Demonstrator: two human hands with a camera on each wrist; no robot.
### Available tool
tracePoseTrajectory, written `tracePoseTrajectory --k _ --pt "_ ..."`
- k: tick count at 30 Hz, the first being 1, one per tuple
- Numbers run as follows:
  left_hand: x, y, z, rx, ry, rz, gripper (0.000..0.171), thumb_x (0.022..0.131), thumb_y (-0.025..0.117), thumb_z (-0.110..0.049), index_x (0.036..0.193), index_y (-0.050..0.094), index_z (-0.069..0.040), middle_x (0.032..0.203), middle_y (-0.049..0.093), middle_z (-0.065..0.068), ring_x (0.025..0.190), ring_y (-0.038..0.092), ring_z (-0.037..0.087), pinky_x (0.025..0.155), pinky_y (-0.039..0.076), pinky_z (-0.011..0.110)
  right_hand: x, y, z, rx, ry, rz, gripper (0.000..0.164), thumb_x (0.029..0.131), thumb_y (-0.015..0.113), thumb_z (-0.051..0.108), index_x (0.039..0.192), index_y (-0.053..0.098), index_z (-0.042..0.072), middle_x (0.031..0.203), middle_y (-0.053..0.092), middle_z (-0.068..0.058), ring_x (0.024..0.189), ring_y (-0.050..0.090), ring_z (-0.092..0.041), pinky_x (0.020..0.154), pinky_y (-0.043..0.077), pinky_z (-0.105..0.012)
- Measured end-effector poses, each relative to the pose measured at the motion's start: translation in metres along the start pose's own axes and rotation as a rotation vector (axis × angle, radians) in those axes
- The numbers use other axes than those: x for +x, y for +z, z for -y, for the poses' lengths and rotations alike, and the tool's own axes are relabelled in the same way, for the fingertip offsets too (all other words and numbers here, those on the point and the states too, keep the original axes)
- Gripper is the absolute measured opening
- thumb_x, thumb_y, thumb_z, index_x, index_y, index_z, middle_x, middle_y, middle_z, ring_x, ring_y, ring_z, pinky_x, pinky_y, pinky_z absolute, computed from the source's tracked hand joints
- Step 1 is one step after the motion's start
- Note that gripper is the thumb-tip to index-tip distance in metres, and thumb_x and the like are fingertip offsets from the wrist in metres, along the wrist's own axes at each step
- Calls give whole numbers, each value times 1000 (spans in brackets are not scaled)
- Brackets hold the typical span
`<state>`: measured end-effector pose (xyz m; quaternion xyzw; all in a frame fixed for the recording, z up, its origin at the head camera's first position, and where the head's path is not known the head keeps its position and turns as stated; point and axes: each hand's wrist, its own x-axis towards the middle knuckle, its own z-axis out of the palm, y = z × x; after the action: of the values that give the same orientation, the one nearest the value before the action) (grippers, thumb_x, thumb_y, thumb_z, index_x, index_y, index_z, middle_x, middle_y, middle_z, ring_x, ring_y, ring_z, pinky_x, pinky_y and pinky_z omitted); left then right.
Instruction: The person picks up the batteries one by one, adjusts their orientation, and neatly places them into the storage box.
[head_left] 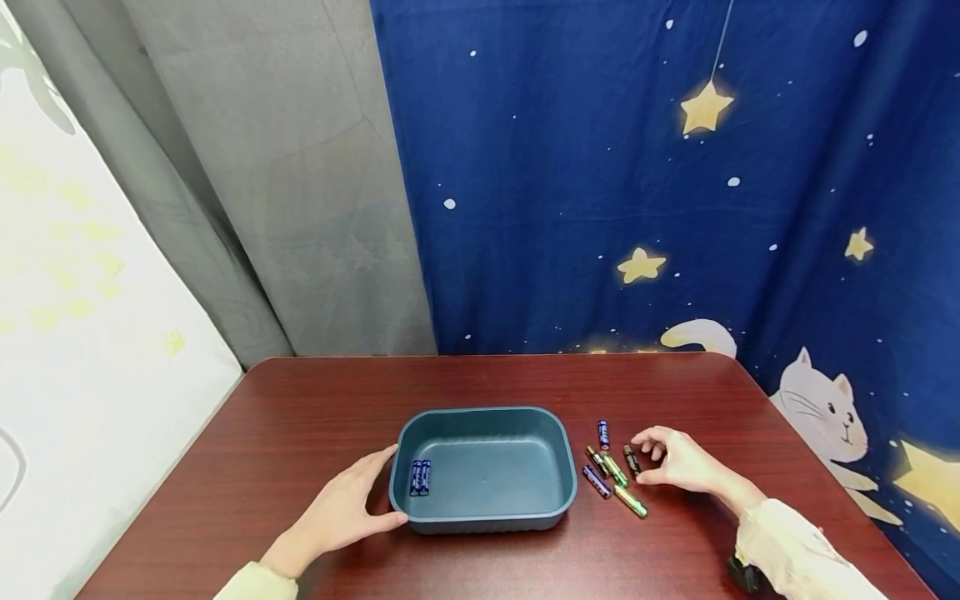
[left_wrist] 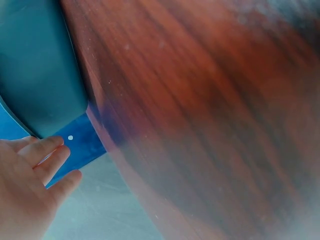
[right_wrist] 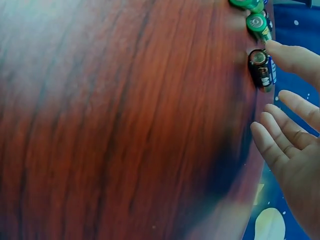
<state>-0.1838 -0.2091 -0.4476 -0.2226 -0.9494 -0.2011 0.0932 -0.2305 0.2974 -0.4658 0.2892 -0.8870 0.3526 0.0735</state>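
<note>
A dark teal plastic bin (head_left: 491, 525) sits on the table, with two blue batteries (head_left: 425, 478) side by side at its left end. My left hand (head_left: 341, 505) rests against the bin's left side, thumb at the near corner and fingers along the rim, uncurled. To the right of the bin lies a loose group of batteries: blue ones (head_left: 597, 482), green ones (head_left: 615, 470) and black ones. At the right of this group, my right hand (head_left: 686, 463) has its thumb and fingers spread about a black battery (head_left: 632, 461). In the right wrist view its fingers look extended, not closed on that battery (right_wrist: 261, 70).
The reddish-brown wooden table (head_left: 322, 400) ends at a back edge before a grey curtain (head_left: 300, 167) and a blue star-patterned curtain (head_left: 562, 167). A white printed cloth (head_left: 90, 333) hangs at the left. Something black (head_left: 744, 573) shows under the right sleeve.
</note>
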Motion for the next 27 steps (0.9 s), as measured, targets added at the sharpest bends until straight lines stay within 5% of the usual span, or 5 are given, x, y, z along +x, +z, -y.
tracePoseTrajectory --k 11,27 --pt "0 0 -1 5 -6 -2 89 66 69 -59 137 40 -13 129 50 4 116 49 22 90 43 45 5 8 -6 -13 -106 -19 43 57 81 12 92 60 -1 76 53 -2 62 46 -8 53 39 -20" --pt "0 -1 -1 7 -4 5 89 67 69 -59 137 40 -12 129 50 4 116 49 22 90 43 45 7 7 -3 -77 18 -8 38 59 82 19 88 61 5 77 53 2 63 48 -8 56 42 -21"
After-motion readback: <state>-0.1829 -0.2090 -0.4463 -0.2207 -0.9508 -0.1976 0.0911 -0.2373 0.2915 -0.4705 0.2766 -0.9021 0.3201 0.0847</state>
